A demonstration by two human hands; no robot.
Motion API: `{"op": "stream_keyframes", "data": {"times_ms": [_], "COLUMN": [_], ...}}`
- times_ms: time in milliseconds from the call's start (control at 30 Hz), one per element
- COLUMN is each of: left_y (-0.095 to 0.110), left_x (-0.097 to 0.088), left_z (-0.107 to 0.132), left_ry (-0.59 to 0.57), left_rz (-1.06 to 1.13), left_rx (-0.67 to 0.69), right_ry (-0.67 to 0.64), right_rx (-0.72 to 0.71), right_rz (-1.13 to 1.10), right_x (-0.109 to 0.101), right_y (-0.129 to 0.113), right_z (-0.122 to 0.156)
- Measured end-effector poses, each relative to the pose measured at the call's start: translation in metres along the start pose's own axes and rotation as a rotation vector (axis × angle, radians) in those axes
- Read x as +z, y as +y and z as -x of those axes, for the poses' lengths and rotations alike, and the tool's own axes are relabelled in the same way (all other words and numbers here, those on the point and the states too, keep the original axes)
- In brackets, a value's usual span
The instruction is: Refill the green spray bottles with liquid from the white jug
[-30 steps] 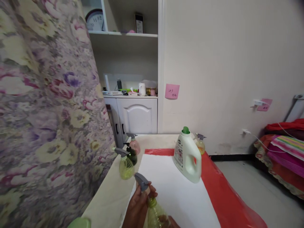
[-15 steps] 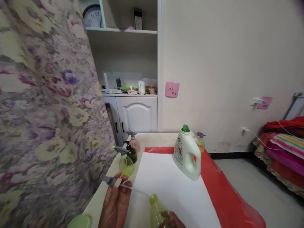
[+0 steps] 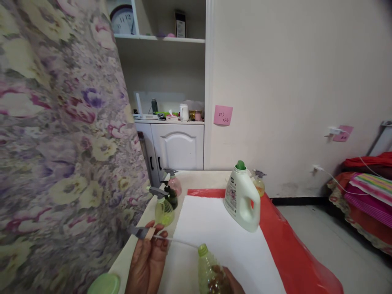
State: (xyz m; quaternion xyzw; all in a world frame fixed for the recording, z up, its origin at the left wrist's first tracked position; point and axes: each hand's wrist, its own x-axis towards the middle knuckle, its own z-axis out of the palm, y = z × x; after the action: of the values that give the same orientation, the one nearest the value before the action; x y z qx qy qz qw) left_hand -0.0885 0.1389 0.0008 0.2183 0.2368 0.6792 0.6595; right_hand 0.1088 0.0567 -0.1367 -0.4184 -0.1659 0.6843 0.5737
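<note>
My left hand [image 3: 150, 254] is closed on a grey trigger spray head [image 3: 143, 232], whose thin dip tube [image 3: 180, 241] stretches rightward. The tube's far end is beside the mouth of a yellow-green ribbed bottle [image 3: 206, 263]; I cannot tell whether it is inside. My right hand [image 3: 229, 279] is wrapped round that bottle, low in the view and partly cut off by the frame edge. A large pale green detergent jug [image 3: 243, 200] with its green top stands on the white sheet ahead.
Along the table's left edge stand a yellow-green spray bottle [image 3: 164, 210], a dark pump bottle [image 3: 171, 196] and a pink spray bottle [image 3: 175, 183]. An amber spray bottle [image 3: 259, 185] is behind the jug. A green round lid [image 3: 104, 283] lies near left. Floral curtain [image 3: 73, 143] borders the left side.
The bottle in my right hand has shifted slightly right and up. My left hand and the spray head have barely moved. The view has turned a little.
</note>
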Motion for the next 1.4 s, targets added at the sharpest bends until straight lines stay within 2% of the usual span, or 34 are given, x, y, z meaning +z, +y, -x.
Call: {"op": "stream_keyframes", "data": {"times_ms": [133,233,300,400,500,600,733,933,1067,1267,1400], "left_y": [0.012,0.017,0.017,0.012,0.001,-0.011,-0.024,-0.035,-0.041,-0.045,-0.042], "left_x": [0.001,0.003,-0.002,-0.015,-0.028,-0.035,-0.039,-0.045,-0.049,-0.060,-0.063], "left_z": [-0.003,-0.003,-0.006,-0.016,-0.026,-0.033,-0.038,-0.044,-0.047,-0.047,-0.044], "left_ry": [0.066,0.049,0.018,-0.050,-0.101,-0.182,-0.327,-0.397,-0.414,-0.425,-0.367], "left_rz": [0.008,-0.128,-0.377,-0.914,-1.346,-1.691,-1.967,-2.172,-2.213,-2.184,-2.117], "left_rx": [0.092,0.175,0.203,0.250,0.287,0.246,0.165,0.174,0.181,0.212,0.316], "right_ry": [-0.001,-0.004,-0.005,-0.024,-0.046,-0.048,-0.051,-0.002,0.023,-0.060,0.022], "right_rx": [-0.079,-0.217,-0.325,-0.447,-0.460,-0.448,-0.408,-0.368,-0.287,-0.469,-0.506], "right_rz": [0.120,0.212,0.237,0.266,0.266,0.257,0.179,0.181,0.229,0.479,0.618], "right_x": [-0.003,-0.006,-0.008,-0.009,-0.011,-0.014,-0.019,-0.014,-0.012,-0.010,-0.002], "right_y": [-0.006,-0.008,-0.007,-0.008,-0.009,-0.009,-0.010,-0.018,-0.024,-0.043,-0.053], "right_z": [0.001,0.007,0.013,0.018,0.018,0.014,0.011,0.017,0.023,0.030,0.015]}}
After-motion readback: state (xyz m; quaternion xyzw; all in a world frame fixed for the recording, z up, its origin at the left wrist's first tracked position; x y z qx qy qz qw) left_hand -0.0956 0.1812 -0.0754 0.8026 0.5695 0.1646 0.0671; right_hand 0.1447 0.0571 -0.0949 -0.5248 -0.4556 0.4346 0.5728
